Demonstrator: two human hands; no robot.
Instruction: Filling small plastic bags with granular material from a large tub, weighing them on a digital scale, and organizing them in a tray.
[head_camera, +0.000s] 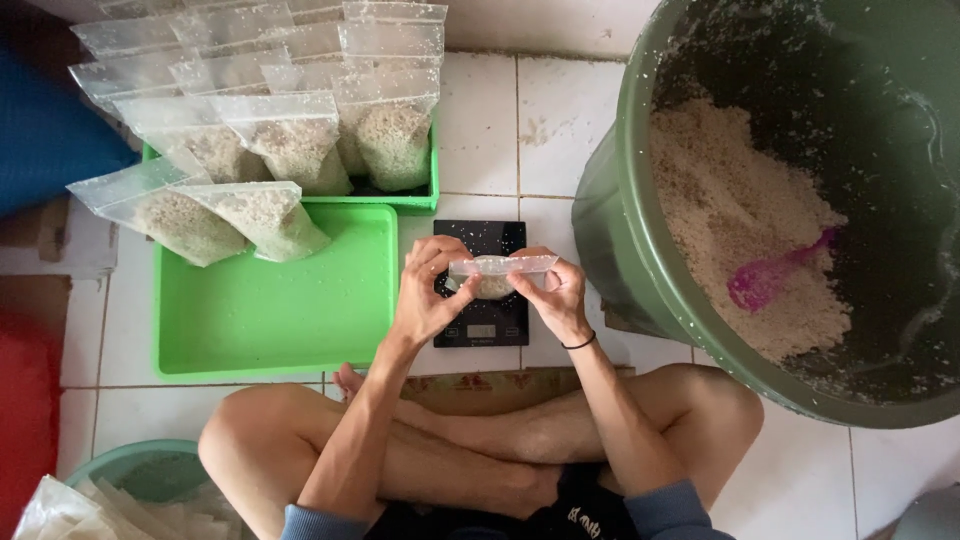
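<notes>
I sit cross-legged on a white tiled floor. My left hand (428, 290) and my right hand (553, 293) both pinch the top edge of a small clear plastic bag (497, 271) with pale grain in it. The bag hangs just above a black digital kitchen scale (481, 322). To the right stands a big dark green tub (640, 250) with a heap of pale grain (740, 230) and a pink scoop (772, 276) lying on the heap.
A green tray (270, 310) lies to the left with two filled bags (215, 215) at its far edge. Behind it a second green tray (425, 195) holds several filled bags standing upright. A teal bowl (135, 465) and empty bags (90, 512) sit at bottom left.
</notes>
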